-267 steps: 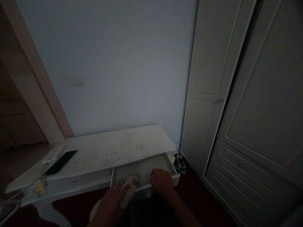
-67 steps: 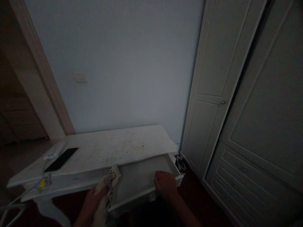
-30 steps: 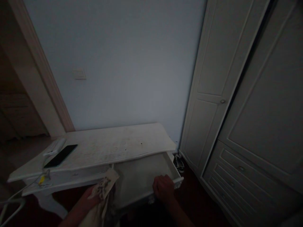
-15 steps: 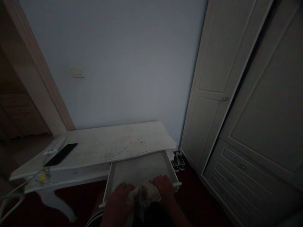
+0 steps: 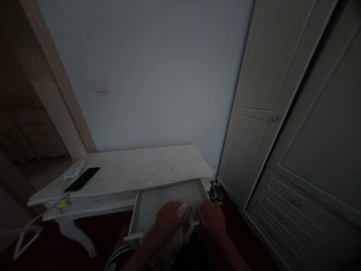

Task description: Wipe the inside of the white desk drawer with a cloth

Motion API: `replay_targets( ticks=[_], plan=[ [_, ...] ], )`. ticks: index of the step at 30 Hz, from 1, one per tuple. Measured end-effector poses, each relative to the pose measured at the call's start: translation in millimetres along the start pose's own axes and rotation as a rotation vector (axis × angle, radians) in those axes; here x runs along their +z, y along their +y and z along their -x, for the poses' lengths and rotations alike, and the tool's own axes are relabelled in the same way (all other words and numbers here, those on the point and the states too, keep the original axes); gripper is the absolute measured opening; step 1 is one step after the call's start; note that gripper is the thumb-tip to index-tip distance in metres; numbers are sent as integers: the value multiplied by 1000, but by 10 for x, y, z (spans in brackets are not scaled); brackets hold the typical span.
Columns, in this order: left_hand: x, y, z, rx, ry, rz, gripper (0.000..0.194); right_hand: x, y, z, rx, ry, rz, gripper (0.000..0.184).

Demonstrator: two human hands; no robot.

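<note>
A white desk (image 5: 132,171) stands against the wall with its right drawer (image 5: 150,205) pulled open. Over the drawer's front edge, my left hand (image 5: 167,222) and my right hand (image 5: 212,222) both grip a pale, patterned cloth (image 5: 184,216) bunched between them. Part of the cloth hangs down below the drawer front, in front of me. Both hands have their fingers curled on the fabric. The room is dim and the cloth's pattern is hard to make out.
A black phone (image 5: 82,179) and a white object (image 5: 75,169) lie at the desk's left end, with a cable (image 5: 36,218) trailing off. White wardrobe doors (image 5: 282,131) fill the right. Shoes (image 5: 216,192) sit on the floor between desk and wardrobe.
My left hand brought the cloth from the drawer's left side to its front middle, and my right hand joined it on the cloth. The view shifted slightly left.
</note>
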State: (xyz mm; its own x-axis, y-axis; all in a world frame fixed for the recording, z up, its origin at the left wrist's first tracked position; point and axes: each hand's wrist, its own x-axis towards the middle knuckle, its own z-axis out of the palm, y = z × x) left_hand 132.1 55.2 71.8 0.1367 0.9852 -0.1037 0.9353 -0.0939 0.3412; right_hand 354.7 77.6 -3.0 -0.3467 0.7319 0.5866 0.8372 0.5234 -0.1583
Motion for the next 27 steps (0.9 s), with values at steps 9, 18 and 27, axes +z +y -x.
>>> replay_targets(
  ticks=[9,18,27],
  plan=[
    [131,184,-129,97,-48,54,43,-26,30,25,-29,5,35,23],
    [-186,-1088,407,-100,-57,-37,51,-2,-12,25,9,29,-4,18],
    [-443,-869,307,-48,-111,-264,46,46,-23,19,43,58,11,24]
  ],
)
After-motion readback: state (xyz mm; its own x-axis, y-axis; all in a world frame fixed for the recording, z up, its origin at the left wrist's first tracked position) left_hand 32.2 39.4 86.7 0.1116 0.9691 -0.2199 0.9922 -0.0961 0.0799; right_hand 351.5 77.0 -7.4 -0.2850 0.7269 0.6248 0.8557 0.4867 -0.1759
